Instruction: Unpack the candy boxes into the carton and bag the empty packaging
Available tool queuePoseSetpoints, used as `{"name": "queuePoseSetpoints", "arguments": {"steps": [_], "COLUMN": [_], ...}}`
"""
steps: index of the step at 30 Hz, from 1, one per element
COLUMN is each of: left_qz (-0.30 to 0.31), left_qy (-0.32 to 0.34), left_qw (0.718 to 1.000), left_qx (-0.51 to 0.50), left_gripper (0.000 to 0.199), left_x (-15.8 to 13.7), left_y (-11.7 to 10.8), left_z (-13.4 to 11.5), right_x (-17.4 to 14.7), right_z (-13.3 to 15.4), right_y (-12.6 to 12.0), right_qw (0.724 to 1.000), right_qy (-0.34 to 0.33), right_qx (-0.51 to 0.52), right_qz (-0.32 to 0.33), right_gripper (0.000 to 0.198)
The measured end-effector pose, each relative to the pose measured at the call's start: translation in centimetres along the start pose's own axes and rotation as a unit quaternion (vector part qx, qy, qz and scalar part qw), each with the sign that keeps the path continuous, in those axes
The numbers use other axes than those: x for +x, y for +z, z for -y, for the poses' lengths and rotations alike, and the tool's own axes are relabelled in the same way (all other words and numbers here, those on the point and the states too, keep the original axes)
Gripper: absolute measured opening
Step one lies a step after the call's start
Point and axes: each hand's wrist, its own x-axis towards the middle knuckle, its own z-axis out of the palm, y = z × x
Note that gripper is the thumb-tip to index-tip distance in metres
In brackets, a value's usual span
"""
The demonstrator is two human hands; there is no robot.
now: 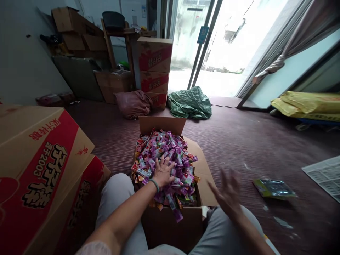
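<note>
1. Down goes the focus to the left hand [162,172]: it is laid palm-down on the heap, fingers spread wide, and the wrist is ringed by a green beaded bracelet [154,185].
2. Over to the right hand [228,191], seen in a blur: it is held off the heap near the right knee, fingers parted, with nothing seen in its grasp.
3. And here are the wrapped candies [178,156], mostly purple: they are piled high in an open cardboard carton [172,226] set between the knees, and a few are spilled over its near edge.
4. The carton's far flap [162,124] is stood up; its right flap [204,177] is folded outward.
5. On the left, close by, large red-printed cartons [39,166] are placed.
6. Out on the right, a flat packet [275,188] is laid on the floor [239,141].
7. Farther off, a green sack [190,102] is crumpled beside three stacked cartons [154,62], before a glass sliding door [189,39].
</note>
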Motion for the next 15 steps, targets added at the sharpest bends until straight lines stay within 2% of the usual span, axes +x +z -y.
{"name": "queuePoseSetpoints", "arguments": {"steps": [4,6,8,10,13,15], "left_qz": [0.002,0.009,0.017,0.028,0.05,0.06], "left_qy": [0.025,0.022,0.006,-0.008,-0.013,-0.02], "left_qw": [0.999,0.999,0.999,0.998,0.997,0.996], "left_qx": [-0.026,-0.039,-0.045,-0.047,-0.052,-0.061], "left_gripper": [0.071,0.068,0.067,0.066,0.067,0.069], "left_x": [-2.5,-3.2,-3.3,-3.1,-2.6,-2.4], "left_y": [0.8,1.5,2.2,3.0,4.3,5.3], "left_z": [1.3,1.8,2.0,2.0,1.9,1.9], "right_x": [8.1,11.6,14.2,15.9,17.5,17.8], "right_z": [4.4,6.5,7.6,7.5,5.9,4.6], "right_y": [11.2,15.0,16.9,17.7,18.3,19.1], "right_qw": [0.992,0.986,0.984,0.98,0.97,0.97], "right_qy": [-0.017,-0.037,-0.054,-0.055,-0.037,-0.041], "right_qx": [-0.024,-0.023,-0.03,-0.045,-0.063,-0.066], "right_qz": [0.124,0.16,0.165,0.186,0.232,0.229], "right_gripper": [0.091,0.091,0.082,0.07,0.062,0.06]}}
